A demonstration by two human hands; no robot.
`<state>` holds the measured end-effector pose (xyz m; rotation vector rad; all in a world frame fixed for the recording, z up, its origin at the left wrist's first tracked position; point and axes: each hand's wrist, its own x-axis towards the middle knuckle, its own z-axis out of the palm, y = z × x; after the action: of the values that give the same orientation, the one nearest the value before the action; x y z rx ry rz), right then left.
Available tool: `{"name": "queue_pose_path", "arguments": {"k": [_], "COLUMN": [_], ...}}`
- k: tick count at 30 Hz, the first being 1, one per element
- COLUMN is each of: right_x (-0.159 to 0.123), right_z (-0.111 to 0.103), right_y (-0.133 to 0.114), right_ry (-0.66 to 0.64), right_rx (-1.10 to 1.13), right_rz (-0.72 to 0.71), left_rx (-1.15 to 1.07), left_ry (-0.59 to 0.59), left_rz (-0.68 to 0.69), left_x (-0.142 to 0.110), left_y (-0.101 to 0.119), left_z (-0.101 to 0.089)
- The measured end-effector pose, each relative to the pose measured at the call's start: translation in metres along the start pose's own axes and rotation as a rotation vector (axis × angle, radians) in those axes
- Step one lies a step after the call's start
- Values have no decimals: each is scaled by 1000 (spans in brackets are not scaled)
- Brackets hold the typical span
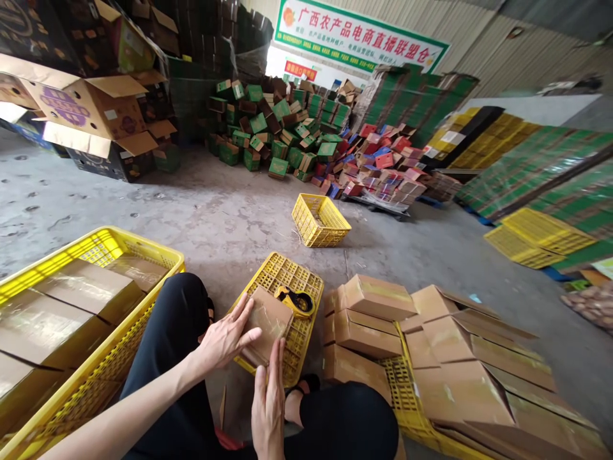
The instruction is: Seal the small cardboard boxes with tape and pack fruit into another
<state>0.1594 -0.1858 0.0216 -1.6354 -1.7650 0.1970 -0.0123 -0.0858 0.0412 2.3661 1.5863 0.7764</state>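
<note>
A small brown cardboard box [272, 317] with a strip of clear tape lies between my hands. It rests on the grid surface of a yellow plastic crate [272, 265] between my knees. My left hand [228, 335] lies along the box's left side, fingers stretched and thumb apart over its top. Against the near right edge of the box is my right hand [269, 396], held flat with its thumb up. Both hands are open and press on the box rather than grasp it. Just beyond the box, a yellow tape dispenser [295, 301] sits on the crate.
At left, a large yellow crate [175, 259] holds several taped cartons. Stacked brown boxes [460, 358] stand at right, some in another yellow crate [400, 390]. A smaller yellow crate [320, 233] is on the floor ahead. Heaped green boxes [278, 144] lie farther back.
</note>
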Motion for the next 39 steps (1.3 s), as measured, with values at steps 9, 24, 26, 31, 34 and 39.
{"name": "queue_pose_path", "arguments": {"k": [9,24,26,31,34,39], "right_x": [29,104,105,101,101,93], "right_z": [12,17,25,34,33,34], "right_y": [5,35,37,39,39,36], "right_ry": [-26,-19,58,152,140,102], "right_rx": [200,275,232,157,111,24], "right_rz": [235,372,369,247,215,181], "left_rx": [17,-383,-422,-401,-351,-252], "left_ry": [39,-177,-161,-100,-92,-70], "left_rz": [178,15,-21,36,88,127], "left_x": [19,71,76,71,67,63], "left_y": [7,-7,-9,-13,-15,-14], "left_z": [6,10,21,36,36,35]}}
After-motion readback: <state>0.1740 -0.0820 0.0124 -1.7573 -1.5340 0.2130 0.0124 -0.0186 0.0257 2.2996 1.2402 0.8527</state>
